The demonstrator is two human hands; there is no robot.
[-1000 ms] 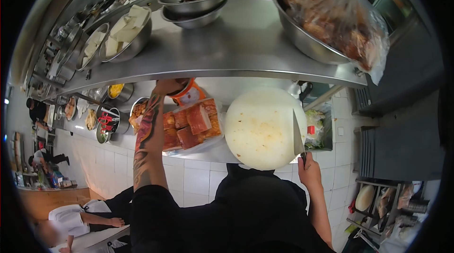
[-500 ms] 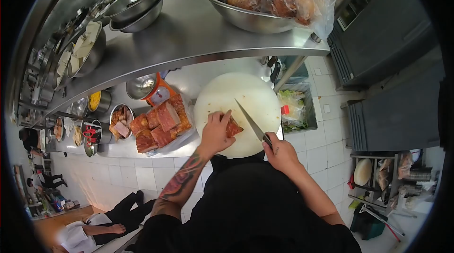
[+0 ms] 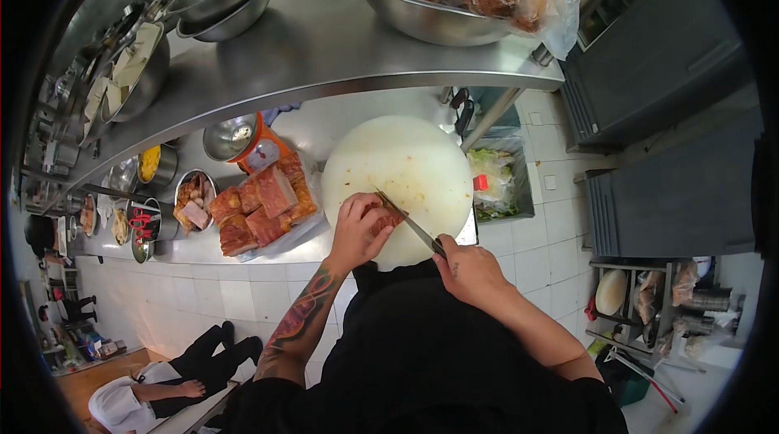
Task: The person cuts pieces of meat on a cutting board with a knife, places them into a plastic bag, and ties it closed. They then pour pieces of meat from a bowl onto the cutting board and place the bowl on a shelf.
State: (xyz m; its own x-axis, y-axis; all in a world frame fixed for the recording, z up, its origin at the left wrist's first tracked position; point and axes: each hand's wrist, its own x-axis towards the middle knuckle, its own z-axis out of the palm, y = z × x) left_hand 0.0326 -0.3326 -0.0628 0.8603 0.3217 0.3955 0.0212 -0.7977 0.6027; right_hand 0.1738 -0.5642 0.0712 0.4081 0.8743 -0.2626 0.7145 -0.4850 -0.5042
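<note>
A round white cutting board (image 3: 410, 148) lies in front of me, with small crumbs scattered on it. On its near side, my left hand (image 3: 355, 231) is closed around a reddish-brown piece of roast pork (image 3: 389, 220), fingers over its top and thumb on the near side. My right hand (image 3: 472, 273) grips the dark handle of a kitchen knife (image 3: 419, 230). The blade slants up and left, overlapping the right edge of the pork, its tip close to my left fingertips. Part of the meat is hidden under the left hand.
Left of the board sit several larger roast pork chunks (image 3: 264, 205), beside a bowl of cut meat (image 3: 195, 205) and an orange tub (image 3: 264, 146). A steel shelf (image 3: 324, 48) spans above. A bin with greens (image 3: 497, 182) stands right. Another person (image 3: 154, 389) is at lower left.
The knife has moved left and now lies against the right edge of the pork, where it was apart before. My left fingers have curled in more. The whole view has shifted slightly.
</note>
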